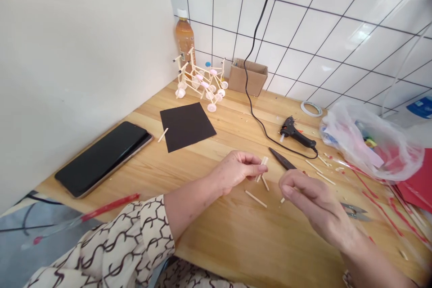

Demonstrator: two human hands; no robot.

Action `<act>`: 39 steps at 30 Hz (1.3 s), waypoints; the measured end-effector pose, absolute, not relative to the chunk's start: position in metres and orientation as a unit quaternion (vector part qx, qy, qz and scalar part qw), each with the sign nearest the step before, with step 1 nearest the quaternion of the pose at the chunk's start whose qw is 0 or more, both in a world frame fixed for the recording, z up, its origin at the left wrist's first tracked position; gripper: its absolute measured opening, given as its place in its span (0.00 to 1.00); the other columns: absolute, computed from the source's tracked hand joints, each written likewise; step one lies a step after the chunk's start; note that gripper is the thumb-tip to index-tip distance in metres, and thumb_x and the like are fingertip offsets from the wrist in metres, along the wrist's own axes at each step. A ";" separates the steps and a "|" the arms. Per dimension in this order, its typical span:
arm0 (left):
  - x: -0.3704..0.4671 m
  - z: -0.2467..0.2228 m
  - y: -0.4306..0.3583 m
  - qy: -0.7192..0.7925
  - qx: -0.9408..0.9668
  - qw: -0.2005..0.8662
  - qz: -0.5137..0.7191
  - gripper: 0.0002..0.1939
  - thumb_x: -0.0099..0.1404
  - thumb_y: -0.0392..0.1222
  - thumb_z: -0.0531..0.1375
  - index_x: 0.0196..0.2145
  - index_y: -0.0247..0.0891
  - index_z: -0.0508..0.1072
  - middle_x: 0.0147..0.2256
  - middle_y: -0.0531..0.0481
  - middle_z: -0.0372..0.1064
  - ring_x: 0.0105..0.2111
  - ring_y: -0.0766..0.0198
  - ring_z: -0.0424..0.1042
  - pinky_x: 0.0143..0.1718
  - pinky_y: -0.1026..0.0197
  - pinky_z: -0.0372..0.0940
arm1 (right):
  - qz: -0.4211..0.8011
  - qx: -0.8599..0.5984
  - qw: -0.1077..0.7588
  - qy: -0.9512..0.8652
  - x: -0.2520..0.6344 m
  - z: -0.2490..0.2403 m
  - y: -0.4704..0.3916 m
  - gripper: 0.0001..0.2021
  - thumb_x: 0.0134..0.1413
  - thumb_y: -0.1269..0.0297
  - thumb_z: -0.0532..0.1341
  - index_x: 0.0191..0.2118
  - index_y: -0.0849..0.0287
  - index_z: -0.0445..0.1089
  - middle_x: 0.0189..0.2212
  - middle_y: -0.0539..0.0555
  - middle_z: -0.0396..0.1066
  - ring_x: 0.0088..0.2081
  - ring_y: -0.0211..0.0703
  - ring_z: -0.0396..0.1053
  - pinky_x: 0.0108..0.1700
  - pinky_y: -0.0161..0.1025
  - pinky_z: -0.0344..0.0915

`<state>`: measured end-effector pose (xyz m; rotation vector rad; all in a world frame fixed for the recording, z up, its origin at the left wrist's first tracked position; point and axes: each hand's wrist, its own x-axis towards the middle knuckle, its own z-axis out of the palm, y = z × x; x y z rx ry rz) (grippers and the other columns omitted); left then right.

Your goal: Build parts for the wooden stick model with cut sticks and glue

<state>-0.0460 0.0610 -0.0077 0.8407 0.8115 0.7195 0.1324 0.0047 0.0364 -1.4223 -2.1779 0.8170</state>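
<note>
My left hand (241, 168) is closed in a pinch on a few short pale wooden sticks (263, 166), which stand up between thumb and fingertips. Just below them a thin stick (265, 183) slants towards the table; whether it is also held I cannot tell. Another loose stick (255, 199) lies on the wood in front. To the right, my right hand (312, 200) is curled, thumb against the fingers. A small pale tip (282, 200) shows under that thumb, but its kind is unclear. Dark-bladed scissors (282, 159) lie partly hidden behind the right hand.
A glue gun (295, 134) with a black cord, a tape roll (311, 109) and a plastic bag (367, 139) are at right, with small snips (354, 210) nearer. Left lie a phone (104, 157) and black card (188, 127). Wheeled stick models (202, 82), a bottle (185, 38) and a cardboard box (248, 77) stand behind.
</note>
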 end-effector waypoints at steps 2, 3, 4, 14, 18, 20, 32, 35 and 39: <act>-0.046 -0.008 0.060 0.374 0.404 0.768 0.328 0.11 0.44 0.43 0.67 0.22 0.33 0.73 0.18 0.55 0.64 0.20 0.72 0.60 0.26 0.66 0.55 | 0.301 -0.490 0.160 -0.802 0.133 0.038 0.007 0.17 0.60 0.61 0.49 0.20 0.57 0.57 0.19 0.48 0.59 0.25 0.38 0.59 0.30 0.36 0.59; -0.045 -0.008 0.060 0.372 0.415 0.764 0.325 0.11 0.44 0.44 0.67 0.22 0.33 0.73 0.18 0.55 0.64 0.20 0.72 0.60 0.26 0.66 0.55 | 0.296 -0.494 0.161 -0.802 0.132 0.037 0.009 0.16 0.59 0.61 0.50 0.20 0.57 0.58 0.20 0.48 0.60 0.25 0.38 0.60 0.30 0.36 0.60; -0.045 -0.009 0.059 0.369 0.428 0.759 0.325 0.12 0.45 0.45 0.67 0.22 0.33 0.73 0.18 0.55 0.63 0.20 0.72 0.60 0.26 0.66 0.55 | 0.291 -0.505 0.174 -0.794 0.131 0.035 0.010 0.13 0.58 0.61 0.52 0.23 0.57 0.60 0.22 0.48 0.63 0.27 0.38 0.61 0.31 0.36 0.61; -0.044 -0.004 0.049 0.361 0.583 0.653 0.321 0.10 0.52 0.44 0.63 0.23 0.34 0.75 0.25 0.50 0.71 0.27 0.67 0.67 0.30 0.65 0.61 | 0.323 -0.564 0.362 -0.669 0.113 0.005 0.013 0.06 0.50 0.62 0.61 0.30 0.58 0.71 0.24 0.51 0.71 0.28 0.40 0.67 0.31 0.37 0.64; -0.044 -0.001 0.048 0.384 0.586 0.645 0.305 0.10 0.52 0.44 0.63 0.25 0.33 0.74 0.25 0.48 0.72 0.28 0.65 0.69 0.30 0.63 0.63 | 0.317 -0.567 0.371 -0.663 0.115 0.005 0.012 0.07 0.51 0.61 0.60 0.29 0.58 0.71 0.24 0.52 0.72 0.27 0.41 0.68 0.30 0.37 0.65; -0.046 -0.001 0.051 0.394 0.581 0.643 0.306 0.11 0.51 0.43 0.64 0.30 0.32 0.74 0.27 0.47 0.73 0.29 0.64 0.70 0.32 0.62 0.64 | 0.287 -0.575 0.371 -0.671 0.119 0.007 0.012 0.07 0.51 0.61 0.60 0.29 0.58 0.71 0.25 0.52 0.72 0.26 0.40 0.68 0.29 0.36 0.65; -0.051 -0.008 0.064 0.430 0.573 0.616 0.328 0.07 0.54 0.39 0.61 0.31 0.32 0.73 0.29 0.47 0.72 0.30 0.65 0.70 0.35 0.62 0.64 | 0.220 -0.621 0.308 -0.686 0.131 -0.010 0.022 0.08 0.49 0.61 0.60 0.25 0.59 0.68 0.18 0.49 0.67 0.19 0.35 0.61 0.21 0.32 0.57; -0.050 -0.012 0.063 0.428 0.576 0.619 0.320 0.08 0.54 0.39 0.60 0.31 0.32 0.73 0.29 0.47 0.73 0.30 0.64 0.71 0.34 0.62 0.64 | 0.231 -0.620 0.305 -0.685 0.132 -0.010 0.023 0.08 0.49 0.61 0.60 0.25 0.59 0.67 0.17 0.48 0.65 0.19 0.35 0.60 0.21 0.32 0.55; -0.049 -0.011 0.063 0.437 0.595 0.598 0.312 0.07 0.55 0.37 0.60 0.31 0.31 0.73 0.30 0.45 0.73 0.31 0.64 0.71 0.34 0.62 0.65 | 0.263 -0.624 0.310 -0.668 0.134 -0.009 0.024 0.09 0.49 0.60 0.60 0.24 0.59 0.66 0.17 0.48 0.64 0.19 0.35 0.59 0.21 0.32 0.54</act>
